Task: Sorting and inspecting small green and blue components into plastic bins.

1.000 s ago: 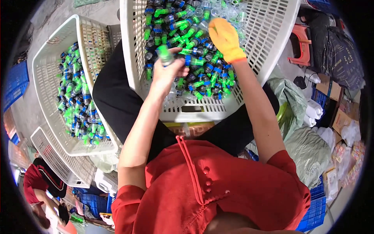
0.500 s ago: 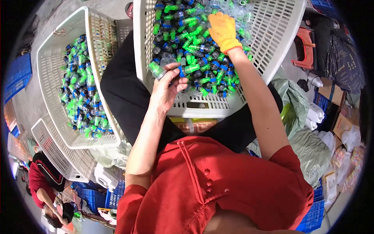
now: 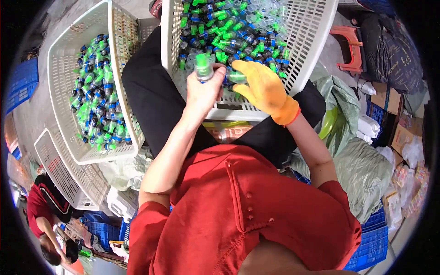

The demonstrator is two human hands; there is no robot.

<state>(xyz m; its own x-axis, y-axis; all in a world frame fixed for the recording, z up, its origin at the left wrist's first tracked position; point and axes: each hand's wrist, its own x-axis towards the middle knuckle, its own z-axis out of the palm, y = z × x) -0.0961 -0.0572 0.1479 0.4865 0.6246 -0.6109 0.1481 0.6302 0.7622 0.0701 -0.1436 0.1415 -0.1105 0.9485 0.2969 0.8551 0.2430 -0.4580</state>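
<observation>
My bare left hand (image 3: 204,95) is closed around a small bottle-shaped plastic piece with a green top (image 3: 203,66) and a clear cover. A second such piece, dark and blue with a green end (image 3: 237,77), lies between my two hands, its dark end at my left fingertips. My right hand (image 3: 265,89), in an orange glove, has its thumb and fingers around that green end. Both hands are over the near side of a white slatted basket (image 3: 311,50). Inside it are many green, blue and dark pieces (image 3: 229,32) and loose clear cups (image 3: 266,16).
Another white basket (image 3: 55,91) with similar pieces stands at the left, with an empty white crate (image 3: 64,174) nearer. At the right are a red plastic stool (image 3: 353,50), green-grey sacks (image 3: 362,174) and blue crates (image 3: 371,243). Another person (image 3: 41,206) is bent over at lower left.
My right hand has come back from the far heap to the near side, meeting my left hand at the green end of the second piece. My left hand has turned its clear-covered piece more upright.
</observation>
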